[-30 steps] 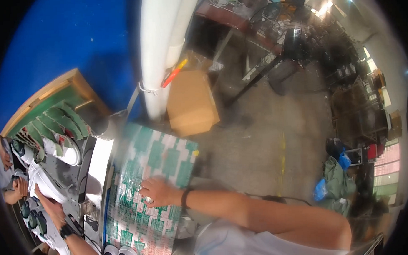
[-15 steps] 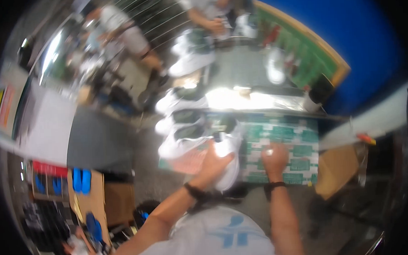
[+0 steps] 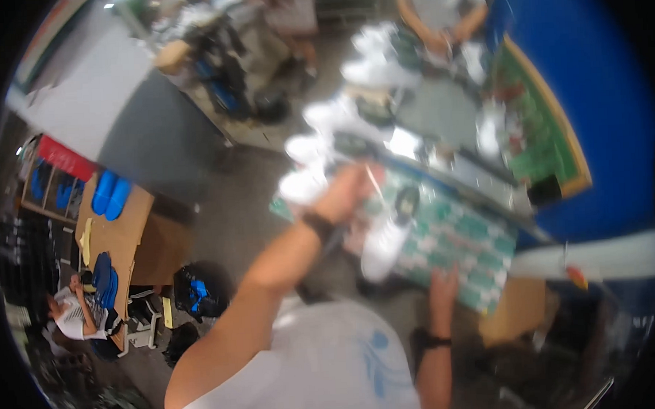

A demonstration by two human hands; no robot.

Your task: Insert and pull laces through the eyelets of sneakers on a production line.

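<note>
A white sneaker with a dark opening lies on the green-and-white patterned work surface, toe toward me. My left hand is beyond it to the left, beside a row of white sneakers. Its fingers look curled in, and a thin white strip shows at them. Blur hides what is in the grip. My right hand is at the near edge of the patterned surface, right of the single sneaker. Its fingers are smeared.
More white shoes stand farther back, near a person at the far end. A green board with a wooden frame is at right. Brown cardboard lies right of my right hand. Blue slippers are on a table at left.
The view has swung, so the bench now slants down to the right. My left hand has come off the near sneaker and is over by the shoe row. My right hand is nearer the surface's front edge.
</note>
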